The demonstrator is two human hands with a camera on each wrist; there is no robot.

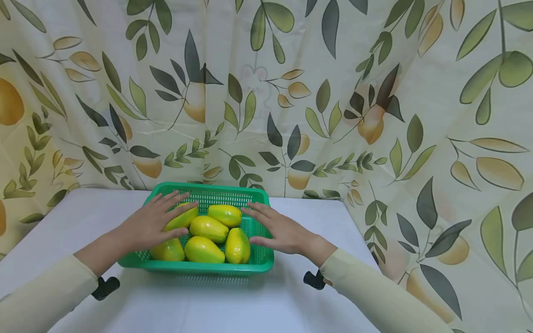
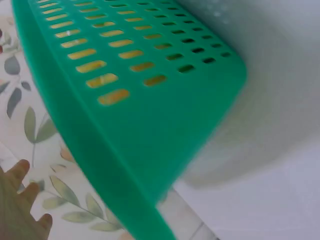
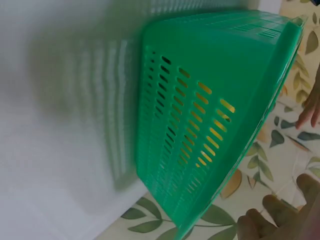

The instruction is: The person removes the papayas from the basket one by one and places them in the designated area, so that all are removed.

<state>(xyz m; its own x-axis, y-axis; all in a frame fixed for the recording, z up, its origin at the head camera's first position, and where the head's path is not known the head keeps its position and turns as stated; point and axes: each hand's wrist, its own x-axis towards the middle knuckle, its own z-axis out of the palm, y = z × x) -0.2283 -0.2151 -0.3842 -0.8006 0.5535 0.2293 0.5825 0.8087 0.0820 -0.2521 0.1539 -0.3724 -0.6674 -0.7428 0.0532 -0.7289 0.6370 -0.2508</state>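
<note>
A green plastic basket with slotted walls holds several yellow-green papayas. My left hand hovers over the basket's left part, fingers spread, partly covering the papayas there. Over the right side is my right hand, its fingers extended towards the papayas and nothing in its grasp. In the left wrist view, the left fingertips show beyond the basket rim. The right wrist view has the right fingers outside the basket wall; whether either hand touches the rim is hidden.
The basket stands on a white-covered table, near its back edge. Behind and beside the table hangs a curtain printed with leaves and fruit. A black wrist device is strapped below the left sleeve, another below the right.
</note>
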